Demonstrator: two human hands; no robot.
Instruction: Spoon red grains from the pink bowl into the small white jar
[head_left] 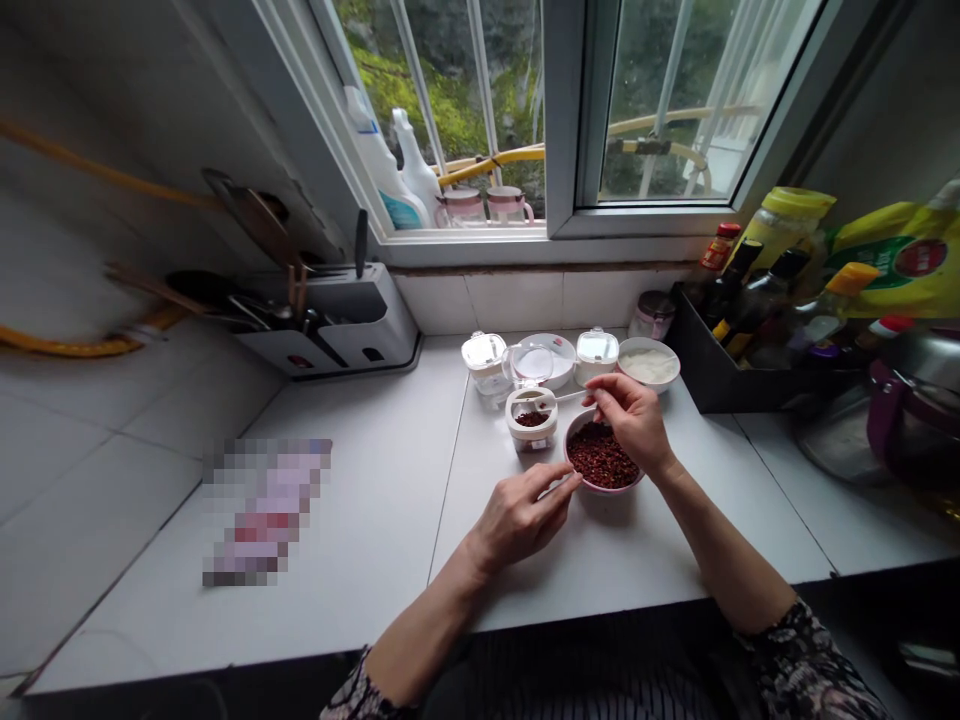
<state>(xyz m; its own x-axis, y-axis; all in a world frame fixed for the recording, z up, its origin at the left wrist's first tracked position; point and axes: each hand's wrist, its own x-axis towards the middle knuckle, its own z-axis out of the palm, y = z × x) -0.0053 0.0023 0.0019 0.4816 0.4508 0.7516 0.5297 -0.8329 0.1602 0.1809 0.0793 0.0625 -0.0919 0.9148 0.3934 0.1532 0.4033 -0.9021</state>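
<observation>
A pink-rimmed bowl (606,491) full of dark red grains that look like Sichuan peppercorns (600,458) sits on the counter. My left hand (521,512) has its fingers closed at the near left of the bowl's rim. Over the bowl's far right side, my right hand (631,415) pinches a thin pale spoon (573,396), its handle reaching left toward a small seasoning jar (531,440). That jar has its clear lid (531,363) raised, and some of the same red grains are inside. The spoon's bowl end is hard to make out.
Two lidded jars (486,370) (597,348), a white plate (559,372) and a bowl of white grains (648,366) stand behind. A utensil holder (352,320) is at the left; a black bottle box (694,365) and metal pot (840,430) are right. A blurred packet (270,515) lies left.
</observation>
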